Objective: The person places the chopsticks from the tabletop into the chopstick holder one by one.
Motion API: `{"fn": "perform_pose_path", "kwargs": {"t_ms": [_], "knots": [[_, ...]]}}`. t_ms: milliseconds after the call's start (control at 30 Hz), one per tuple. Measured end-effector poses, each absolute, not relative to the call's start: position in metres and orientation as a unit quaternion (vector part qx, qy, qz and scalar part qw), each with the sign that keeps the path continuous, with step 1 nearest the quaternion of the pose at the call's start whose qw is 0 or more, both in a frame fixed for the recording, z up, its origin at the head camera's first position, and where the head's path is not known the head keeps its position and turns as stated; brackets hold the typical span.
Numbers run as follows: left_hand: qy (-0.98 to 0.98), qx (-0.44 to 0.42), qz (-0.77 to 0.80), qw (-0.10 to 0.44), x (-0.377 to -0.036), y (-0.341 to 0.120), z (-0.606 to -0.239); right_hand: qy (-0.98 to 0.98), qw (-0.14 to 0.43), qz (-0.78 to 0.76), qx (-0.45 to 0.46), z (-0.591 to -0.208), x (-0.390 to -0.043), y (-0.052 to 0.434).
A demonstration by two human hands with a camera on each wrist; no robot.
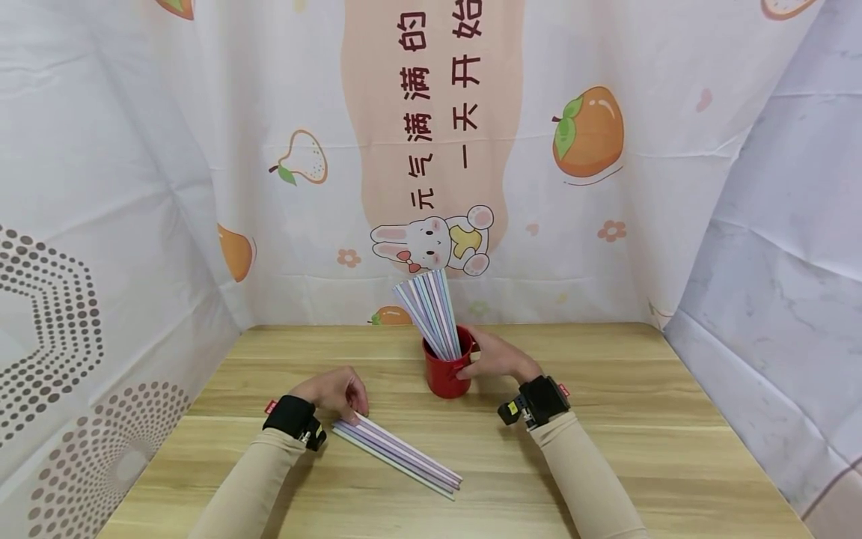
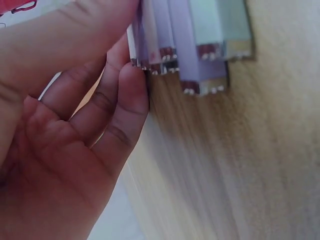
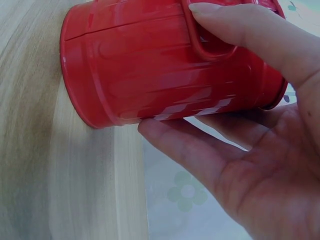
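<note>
- The wooden table (image 1: 606, 449) is carrying everything in the scene, and printed cloth walls (image 1: 135, 187) with fruit and a rabbit are standing around it on three sides.
- The red cup (image 1: 444, 378) is standing upright near the middle of the table, towards the back; in the right wrist view the cup (image 3: 160, 65) is filling the upper part of the picture, with its base on the wood.
- A bundle of pastel sticks (image 1: 431, 311) is standing in the cup, fanning up and leaning slightly to the left.
- A second bundle, the loose sticks (image 1: 397, 448), is lying flat on the table in front of the cup, running from the left hand down towards the right; these sticks are apart from the cup.
- The right hand (image 1: 494, 355) is grasping the cup from its right side, with the thumb (image 3: 240, 27) pressing over the handle and the fingers (image 3: 190, 145) curling under the wall.
- The left hand (image 1: 334, 391) is resting at the near end of the loose sticks (image 2: 190, 45), with curled fingertips (image 2: 132, 87) touching the stick ends while the thumb is lying over them.
</note>
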State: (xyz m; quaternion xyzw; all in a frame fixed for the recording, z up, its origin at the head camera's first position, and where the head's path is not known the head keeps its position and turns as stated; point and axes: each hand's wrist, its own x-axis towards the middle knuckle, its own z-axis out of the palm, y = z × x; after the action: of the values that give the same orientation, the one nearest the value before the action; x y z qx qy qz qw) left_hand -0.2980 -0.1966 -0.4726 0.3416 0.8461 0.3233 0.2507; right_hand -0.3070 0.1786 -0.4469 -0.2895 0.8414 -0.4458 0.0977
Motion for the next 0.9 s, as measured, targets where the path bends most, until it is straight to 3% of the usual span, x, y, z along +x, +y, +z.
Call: {"fn": "perform_pose_path", "kwargs": {"t_ms": [467,900], "knots": [[0.819,0.387,0.331,0.263,-0.301,-0.201,-0.466,0.841,0.101,-0.447,-0.288,-0.447,-0.309,0.180],[0.830,0.352,0.375,0.217,-0.302,-0.218,-0.445,0.848,0.091,-0.436,-0.287,-0.448,-0.307,0.179]]}}
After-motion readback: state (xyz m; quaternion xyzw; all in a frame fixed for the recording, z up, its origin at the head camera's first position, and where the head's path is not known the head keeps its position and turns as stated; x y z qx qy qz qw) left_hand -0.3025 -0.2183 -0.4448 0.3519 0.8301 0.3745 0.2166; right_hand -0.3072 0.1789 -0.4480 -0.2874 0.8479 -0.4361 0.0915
